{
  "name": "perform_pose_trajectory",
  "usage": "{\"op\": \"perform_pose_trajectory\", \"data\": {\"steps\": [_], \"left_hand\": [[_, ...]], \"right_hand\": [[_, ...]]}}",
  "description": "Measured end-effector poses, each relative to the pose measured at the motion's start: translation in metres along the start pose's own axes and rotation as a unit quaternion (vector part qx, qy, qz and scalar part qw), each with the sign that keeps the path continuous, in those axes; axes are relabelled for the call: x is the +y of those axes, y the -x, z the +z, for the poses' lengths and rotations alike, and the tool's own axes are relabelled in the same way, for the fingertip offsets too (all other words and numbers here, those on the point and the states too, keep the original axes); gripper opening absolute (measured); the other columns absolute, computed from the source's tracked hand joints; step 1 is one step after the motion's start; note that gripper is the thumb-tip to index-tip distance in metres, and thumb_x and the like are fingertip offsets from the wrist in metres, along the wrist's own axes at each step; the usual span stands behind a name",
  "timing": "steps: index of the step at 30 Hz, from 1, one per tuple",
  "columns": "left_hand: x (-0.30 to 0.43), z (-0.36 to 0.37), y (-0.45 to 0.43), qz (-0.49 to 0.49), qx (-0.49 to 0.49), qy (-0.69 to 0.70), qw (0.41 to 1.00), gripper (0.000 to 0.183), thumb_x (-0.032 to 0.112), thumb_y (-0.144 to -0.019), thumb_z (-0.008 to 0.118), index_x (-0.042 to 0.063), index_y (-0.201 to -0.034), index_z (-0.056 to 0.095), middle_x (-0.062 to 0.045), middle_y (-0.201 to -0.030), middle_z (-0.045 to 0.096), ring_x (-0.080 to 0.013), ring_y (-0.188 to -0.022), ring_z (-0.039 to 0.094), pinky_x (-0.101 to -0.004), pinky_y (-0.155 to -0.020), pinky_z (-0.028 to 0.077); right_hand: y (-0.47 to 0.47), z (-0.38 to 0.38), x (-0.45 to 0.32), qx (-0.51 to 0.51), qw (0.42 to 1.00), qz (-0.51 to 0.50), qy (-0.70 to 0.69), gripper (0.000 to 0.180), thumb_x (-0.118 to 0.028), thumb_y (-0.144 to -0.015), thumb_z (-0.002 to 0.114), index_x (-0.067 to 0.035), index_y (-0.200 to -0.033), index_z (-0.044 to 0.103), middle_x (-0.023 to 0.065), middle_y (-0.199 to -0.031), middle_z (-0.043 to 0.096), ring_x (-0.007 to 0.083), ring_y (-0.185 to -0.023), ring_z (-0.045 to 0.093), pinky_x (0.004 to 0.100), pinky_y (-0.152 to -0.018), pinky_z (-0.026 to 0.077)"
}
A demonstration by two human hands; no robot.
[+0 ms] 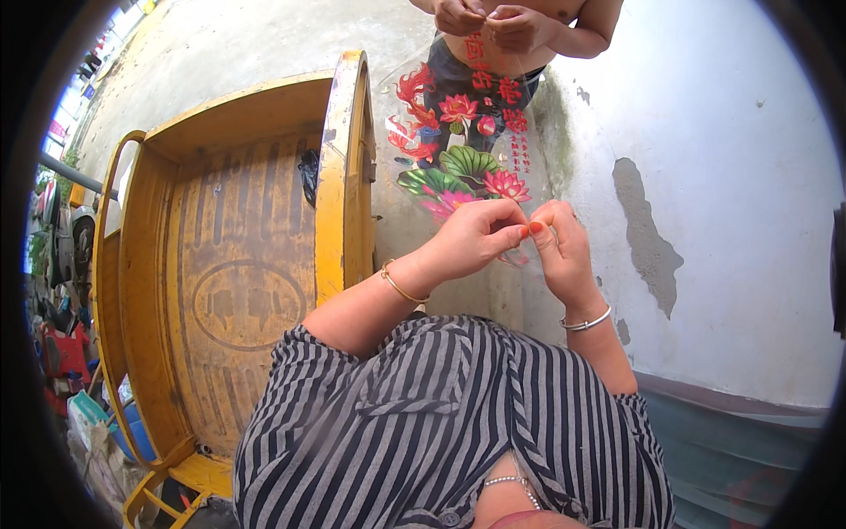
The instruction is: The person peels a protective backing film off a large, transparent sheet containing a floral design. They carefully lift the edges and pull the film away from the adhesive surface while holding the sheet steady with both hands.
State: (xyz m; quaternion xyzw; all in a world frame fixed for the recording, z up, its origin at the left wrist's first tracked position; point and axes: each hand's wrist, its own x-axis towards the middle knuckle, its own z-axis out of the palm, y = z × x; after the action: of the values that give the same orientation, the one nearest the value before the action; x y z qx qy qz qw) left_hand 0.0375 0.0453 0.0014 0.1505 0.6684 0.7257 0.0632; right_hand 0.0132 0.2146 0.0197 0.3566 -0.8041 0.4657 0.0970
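Note:
A clear plastic sheet printed with pink lotus flowers (458, 108), green leaves, red fish and red characters spreads upright between me and another person. My left hand (486, 235), with a gold-coloured bangle at the wrist, pinches at the sheet's near edge. Close beside it, fingertips almost touching, my right hand (562, 248) also pinches there; a silver-coloured bangle circles that wrist. What lies between my fingertips is too small to make out. At the sheet's far side, the other person's two hands (492, 23) are held together, fingertips pinched.
A yellow metal cargo bed (244, 198) of a cart stands at the left, with a black plastic bag (308, 176) inside. On the right rises a white wall (714, 165) with peeled patches. A blue container (135, 433) and mixed items lie at far left.

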Motion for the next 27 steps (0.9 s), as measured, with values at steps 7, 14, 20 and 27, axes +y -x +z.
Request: {"op": "perform_pose_trajectory", "data": {"steps": [7,14,20,27], "left_hand": [[-0.005,-0.003,-0.002,0.003,0.032,0.023,0.999,0.010,0.010,-0.085,0.056,0.000,-0.084,0.058,-0.001,-0.070,0.055,-0.0060,-0.065,0.050,-0.0224,-0.057,0.042],[0.000,-0.006,0.001,-0.006,0.040,0.071,0.997,0.013,0.015,-0.087,0.054,0.002,-0.086,0.056,0.002,-0.073,0.052,-0.0048,-0.066,0.046,-0.0201,-0.058,0.037],[-0.003,-0.005,0.001,-0.004,0.031,0.055,0.998,0.034,0.035,-0.093,0.044,0.004,-0.086,0.057,0.002,-0.065,0.051,-0.0051,-0.060,0.046,-0.0198,-0.053,0.036],[-0.016,-0.006,-0.004,-0.046,0.008,0.045,0.998,0.045,0.044,-0.093,0.039,0.005,-0.083,0.057,0.000,-0.061,0.052,-0.0060,-0.054,0.048,-0.0199,-0.050,0.038]], "right_hand": [[0.005,0.004,0.004,-0.011,0.989,0.087,-0.122,0.008,-0.008,-0.084,0.055,-0.002,-0.085,0.050,0.0057,-0.079,0.052,0.0155,-0.076,0.050,0.0267,-0.072,0.041],[0.003,0.000,-0.004,-0.012,0.959,0.200,-0.202,0.009,-0.009,-0.085,0.056,-0.001,-0.086,0.052,-0.0005,-0.076,0.053,0.0061,-0.069,0.047,0.0213,-0.063,0.041],[0.006,0.001,-0.002,-0.025,0.946,0.237,-0.220,0.009,-0.010,-0.086,0.055,-0.002,-0.084,0.053,-0.0020,-0.074,0.052,0.0043,-0.066,0.044,0.0198,-0.059,0.037],[0.007,0.003,0.007,-0.057,0.922,0.278,-0.265,0.012,-0.013,-0.085,0.057,-0.002,-0.084,0.055,-0.0024,-0.072,0.052,0.0045,-0.064,0.044,0.0202,-0.057,0.037]]}}
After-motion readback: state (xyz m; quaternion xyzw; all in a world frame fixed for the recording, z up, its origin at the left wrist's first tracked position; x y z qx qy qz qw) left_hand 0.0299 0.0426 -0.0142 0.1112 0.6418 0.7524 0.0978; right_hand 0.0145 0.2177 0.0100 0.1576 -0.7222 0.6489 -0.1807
